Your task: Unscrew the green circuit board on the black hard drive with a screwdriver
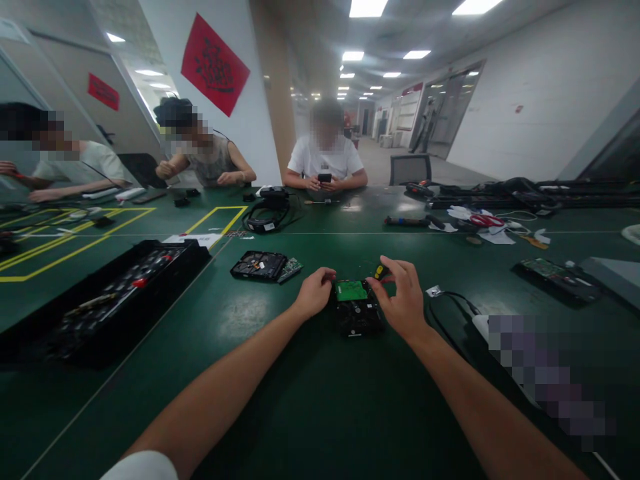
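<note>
Lower centre of the frame: your left hand (315, 291) has its fingers curled onto the left edge of the black metal hard drive (359, 319), holding it down on the dark green worktop (310, 400). A green circuit board (351, 291) faces up on it. Your right hand (404, 300) pinches a small yellow-and-black screwdriver (379, 271) at the drive's far right corner. Judged step: working the board's fastenings, though tip seating cannot be confirmed. Further turning calls for a firm brace. Beyond, left of centre, lies a second opened black drive (259, 265).
</note>
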The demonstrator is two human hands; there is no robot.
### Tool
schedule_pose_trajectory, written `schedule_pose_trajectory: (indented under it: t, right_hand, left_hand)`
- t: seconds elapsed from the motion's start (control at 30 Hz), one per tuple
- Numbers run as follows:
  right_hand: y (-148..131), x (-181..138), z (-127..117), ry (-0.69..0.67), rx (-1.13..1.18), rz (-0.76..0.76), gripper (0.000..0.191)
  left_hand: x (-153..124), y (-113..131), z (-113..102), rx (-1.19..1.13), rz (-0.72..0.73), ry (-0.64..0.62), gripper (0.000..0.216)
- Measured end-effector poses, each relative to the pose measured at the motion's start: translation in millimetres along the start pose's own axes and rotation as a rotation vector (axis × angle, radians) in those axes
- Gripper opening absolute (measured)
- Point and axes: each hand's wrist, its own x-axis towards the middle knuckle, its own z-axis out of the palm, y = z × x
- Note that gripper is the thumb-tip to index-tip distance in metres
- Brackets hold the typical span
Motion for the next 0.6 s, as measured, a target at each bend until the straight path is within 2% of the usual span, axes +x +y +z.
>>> schedule_pose_trajectory:
  t: [0.17, 0.33, 0.6]
  right_hand:
    - [0.2, 0.5, -1.4, 0.026, -0.017, 0.018, 0.051]
    - [3.6, -2.8, -0.2, -0.013, -0.003, 0.05, 0.057]
    - [4.3, -3.0, 0.5, 0.018, -0.029, 0.028, 0.052]
  left_hand:
    - [-2.3, 0.2, 2.1, 0.024, 0.018, 0.004, 0.025]
    - [-11.1, 2.5, -1.6, 0.081, 0.098, -0.015, 0.023]
    - [-12.1, 3.0, 0.7, 0.098, 0.134, 0.01, 0.021]
